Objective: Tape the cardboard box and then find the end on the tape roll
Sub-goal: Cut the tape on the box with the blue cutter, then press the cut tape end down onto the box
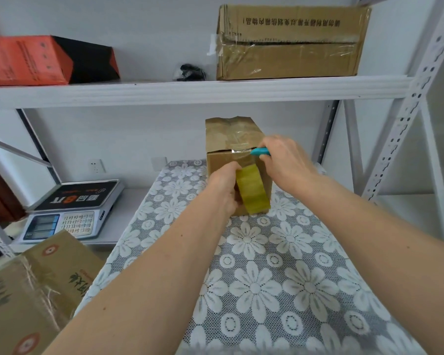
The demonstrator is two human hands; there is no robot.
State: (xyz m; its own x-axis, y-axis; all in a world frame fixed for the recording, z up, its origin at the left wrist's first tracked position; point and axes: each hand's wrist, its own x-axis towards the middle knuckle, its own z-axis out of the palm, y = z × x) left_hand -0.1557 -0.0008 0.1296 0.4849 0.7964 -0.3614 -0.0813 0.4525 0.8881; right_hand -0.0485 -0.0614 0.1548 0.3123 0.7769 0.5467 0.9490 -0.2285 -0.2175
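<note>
Teal tool [260,151] pinched in the right hand [283,162], fingers curled round it, tip set against the clear tape strip [241,150] at the near top edge of the cardboard box [228,142]. Left hand [224,187] wrapped round the yellowish tape roll [253,188], fingers curled out of sight behind it, roll held upright against the box's near face. Strip of tape running from roll up to the box's seam, glinting where it crosses the edge. Box standing tall on the lace flower-patterned cloth [267,278] covering the tabletop, top flaps wrinkled under shiny tape. Off to the left, an electronic scale [72,211] and a printed carton [34,285]. Up on the white shelf [190,92]: a red and black box [44,60], a small black object [190,72], a large taped carton [290,42].
</note>
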